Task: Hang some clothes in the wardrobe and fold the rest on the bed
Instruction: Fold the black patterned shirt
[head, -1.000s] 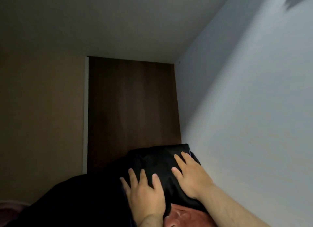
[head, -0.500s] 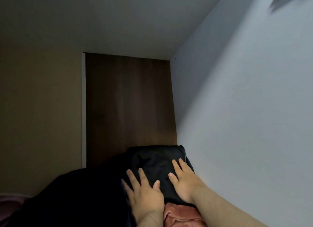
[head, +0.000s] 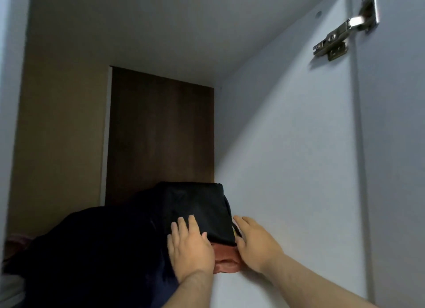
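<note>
Clothes occupy the wardrobe shelf: a folded black fabric bundle point(head: 197, 212) lies on top of a folded rust-orange cloth point(head: 226, 259), against the white right side panel point(head: 287, 169) of the compartment. A larger dark navy fabric heap point(head: 92, 250) lies at 9 o'clock from the bundle and touches it.

Left hand point(head: 189, 248): grip wide, fingers straight and spread, palm pressing flat on the near left part of the black bundle. It holds nothing.

Right hand point(head: 255, 245): grip wide, fingers extended, lying along the right edge of the bundle between the fabric and the side panel. Its heel touches the orange cloth. Whether the fingertips tuck under the bundle cannot be told.

Governing relation: the bundle lies at 12 o'clock from both hands, and its long axis runs from 6 to 12 o'clock, into the depth of the shelf toward the dark brown back panel point(head: 161, 133). The two hands flank its near end; the left is the nearer to its top face, the right to its side.

Judgement: the step in hand appears to be seating the stack on the shelf. A push toward 12 o'clock would need equal pressure from both hands, otherwise the black bundle is likely to slide off the orange cloth.

A metal door hinge point(head: 345, 29) sits at 2 o'clock, well apart.
</note>
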